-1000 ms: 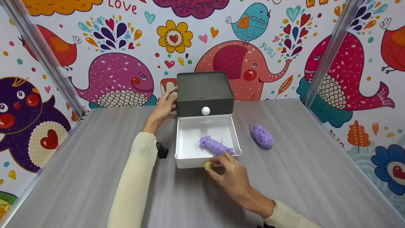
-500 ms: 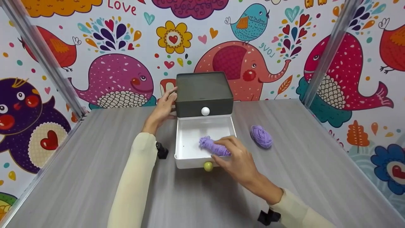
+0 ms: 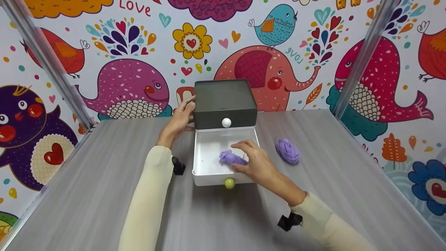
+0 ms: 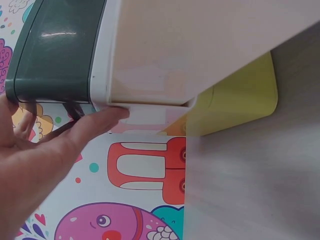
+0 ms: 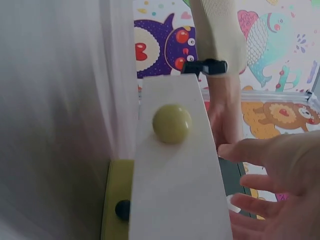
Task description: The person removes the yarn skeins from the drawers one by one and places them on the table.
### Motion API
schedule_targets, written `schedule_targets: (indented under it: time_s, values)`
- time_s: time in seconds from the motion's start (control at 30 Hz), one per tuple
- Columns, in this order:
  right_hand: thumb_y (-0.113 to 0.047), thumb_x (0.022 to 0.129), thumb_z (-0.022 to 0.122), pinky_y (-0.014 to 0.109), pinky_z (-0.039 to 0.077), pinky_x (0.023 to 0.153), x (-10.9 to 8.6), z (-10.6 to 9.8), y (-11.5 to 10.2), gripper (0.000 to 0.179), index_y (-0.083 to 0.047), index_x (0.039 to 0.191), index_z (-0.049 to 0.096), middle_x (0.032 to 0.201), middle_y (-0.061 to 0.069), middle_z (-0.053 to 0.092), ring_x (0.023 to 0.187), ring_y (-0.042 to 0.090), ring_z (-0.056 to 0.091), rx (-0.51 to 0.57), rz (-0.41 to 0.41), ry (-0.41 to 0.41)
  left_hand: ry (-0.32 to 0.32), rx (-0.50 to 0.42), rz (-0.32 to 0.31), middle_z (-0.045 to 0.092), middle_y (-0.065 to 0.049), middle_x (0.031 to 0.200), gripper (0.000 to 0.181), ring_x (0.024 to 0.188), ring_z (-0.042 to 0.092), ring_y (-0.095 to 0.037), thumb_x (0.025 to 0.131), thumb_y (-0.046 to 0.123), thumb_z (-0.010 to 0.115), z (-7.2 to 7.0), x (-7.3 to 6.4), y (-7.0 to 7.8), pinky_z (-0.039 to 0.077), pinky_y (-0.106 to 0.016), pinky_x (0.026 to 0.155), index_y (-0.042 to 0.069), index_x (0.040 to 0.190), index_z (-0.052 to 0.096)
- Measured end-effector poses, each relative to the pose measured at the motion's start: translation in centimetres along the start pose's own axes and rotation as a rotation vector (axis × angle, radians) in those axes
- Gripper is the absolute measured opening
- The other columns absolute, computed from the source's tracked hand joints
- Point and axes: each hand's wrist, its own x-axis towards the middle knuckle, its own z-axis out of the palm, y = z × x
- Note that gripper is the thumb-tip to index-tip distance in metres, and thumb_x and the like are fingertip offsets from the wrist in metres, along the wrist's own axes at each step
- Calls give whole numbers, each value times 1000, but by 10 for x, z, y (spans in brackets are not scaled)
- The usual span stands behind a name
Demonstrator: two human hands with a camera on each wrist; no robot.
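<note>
A small chest with a dark green top drawer [image 3: 224, 96] has its white drawer [image 3: 210, 179] pulled out. That drawer bears a yellow-green knob [image 3: 229, 183], and a purple skein of yarn [image 3: 229, 157] lies inside it. My right hand [image 3: 259, 165] is over the drawer's right side, thumb and fingers apart around the yarn and covering its right end. In the right wrist view those fingers [image 5: 260, 202] are spread. At the chest's left side, my left hand [image 3: 178, 122] rests with its thumb along the white part and its fingers [image 4: 30, 120] by the green drawer.
Another purple skein [image 3: 288, 150] lies on the grey table [image 3: 320, 181] right of the chest. Below the white drawer is a yellow drawer [image 5: 117, 182] with a dark knob [image 5: 122, 210]. A patterned wall [image 3: 195, 75] stands close behind the chest.
My right hand has let go of the yellow-green knob and moved up and forward over the open drawer to the yarn. My left hand has stayed at the chest's side.
</note>
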Motion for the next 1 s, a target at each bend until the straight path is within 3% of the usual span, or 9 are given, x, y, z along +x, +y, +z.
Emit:
schedule_targets:
  time_s: [0.17, 0.3, 0.6, 1.0]
  values:
    - [-10, 78, 85, 46, 54, 99, 14, -3, 0, 58, -6, 132, 63, 130, 14, 63, 118, 33, 63, -6, 117, -167, 5, 21, -5, 19, -13, 167, 53, 147, 30, -49, 108, 42, 36, 0, 0, 1, 34, -70, 110, 34, 159, 23]
    - [-11, 79, 85, 46, 54, 99, 23, -2, 1, 61, -6, 135, 61, 132, 17, 61, 120, 34, 62, -31, 165, -247, 6, 20, -5, 20, -14, 167, 52, 147, 31, -49, 109, 42, 35, 1, 1, 1, 35, -70, 110, 34, 159, 24]
    - [-5, 78, 83, 45, 57, 92, 29, 2, 9, 60, 1, 134, 61, 129, 19, 63, 110, 35, 67, -52, 129, -312, 0, 19, -7, 18, -13, 168, 52, 147, 29, -50, 109, 42, 35, 0, 1, -1, 33, -70, 111, 34, 159, 23]
    - [-6, 74, 86, 47, 52, 97, 30, 12, 15, 53, 0, 123, 67, 117, 17, 71, 109, 31, 66, -122, 101, -338, 2, 25, 2, 19, -13, 167, 52, 146, 33, -49, 109, 41, 35, -1, -1, 0, 36, -69, 109, 33, 159, 24]
